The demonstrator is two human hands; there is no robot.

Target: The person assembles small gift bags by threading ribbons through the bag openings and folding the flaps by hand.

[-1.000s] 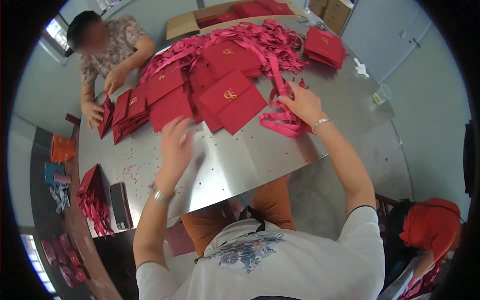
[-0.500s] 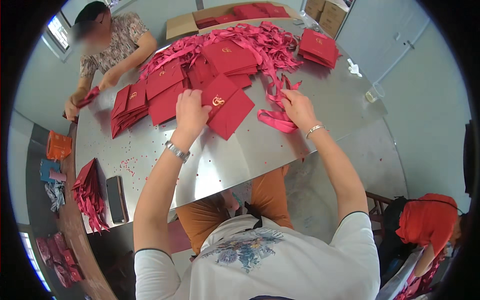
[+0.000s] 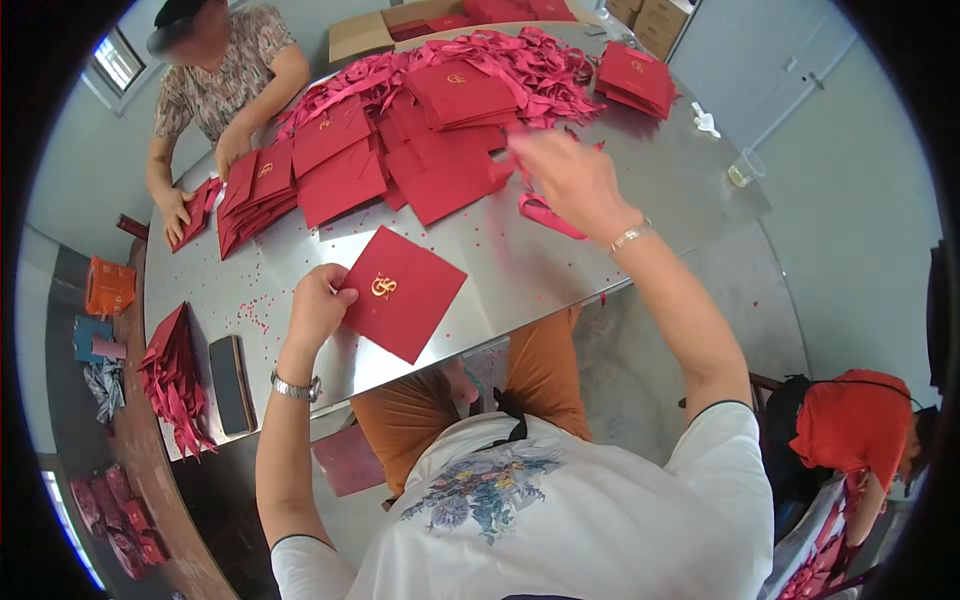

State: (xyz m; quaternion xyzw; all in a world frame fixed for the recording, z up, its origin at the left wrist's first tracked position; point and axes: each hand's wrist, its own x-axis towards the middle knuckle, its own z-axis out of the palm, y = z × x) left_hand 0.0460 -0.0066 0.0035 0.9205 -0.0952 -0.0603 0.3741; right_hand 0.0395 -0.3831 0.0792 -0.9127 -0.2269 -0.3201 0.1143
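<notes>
Red envelope [image 3: 408, 295] in left hand [image 3: 319, 306]

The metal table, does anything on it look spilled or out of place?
Yes: small red specks lie scattered over the tabletop, clustered left of the left hand. They look like stray litter beside the stacked red envelopes.

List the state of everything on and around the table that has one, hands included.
Left hand: closed on red packet
Red packet: flat, gold emblem up
Right hand: blurred, grip unclear
Pink ribbon heap: tangled
Phone: lying flat, screen dark
Cardboard box: open, more red packets inside
Clear cup: uncovered, something yellowish inside
</notes>
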